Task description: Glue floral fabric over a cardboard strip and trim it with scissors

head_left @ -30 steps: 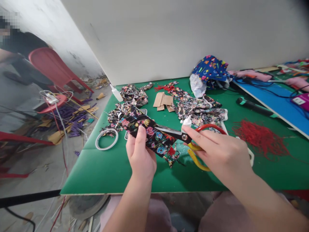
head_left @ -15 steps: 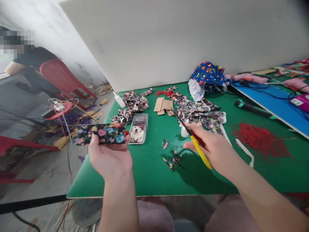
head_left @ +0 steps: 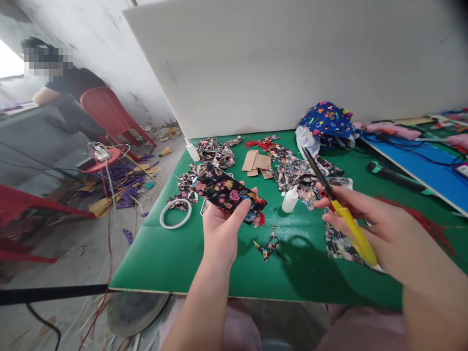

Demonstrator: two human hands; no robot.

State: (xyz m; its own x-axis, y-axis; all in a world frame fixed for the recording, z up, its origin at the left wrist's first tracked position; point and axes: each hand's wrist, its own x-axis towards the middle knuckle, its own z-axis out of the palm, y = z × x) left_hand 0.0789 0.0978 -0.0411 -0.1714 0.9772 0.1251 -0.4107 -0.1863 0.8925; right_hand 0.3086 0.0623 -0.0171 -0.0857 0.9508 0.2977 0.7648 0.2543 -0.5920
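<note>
My left hand point(head_left: 223, 231) grips a flat black floral piece point(head_left: 228, 192), thumb on top, above the green table. A bit of red shows at its lower right end. My right hand point(head_left: 373, 226) is closed on scissors point(head_left: 351, 229) with yellow handles, their dark blades pointing up and away. Between my hands stands a small white bottle point(head_left: 290, 200), and nearer me lie floral scraps point(head_left: 268, 247). Beneath the right hand is a floral cloth strip point(head_left: 340, 241). Partly hidden behind the left hand is a phone point(head_left: 204, 206).
On the green table point(head_left: 164, 265) are a white ring point(head_left: 175, 213), cardboard pieces point(head_left: 256, 162), floral cloth point(head_left: 215, 153), blue patterned cloth point(head_left: 325, 122), red threads point(head_left: 424, 222) and a blue board point(head_left: 420, 165). A seated person point(head_left: 76, 80) is at the far left.
My left hand has moved right with the floral piece, which now slants. The scissors and my right hand have shifted right. The white ring has come into sight, and the view has shifted.
</note>
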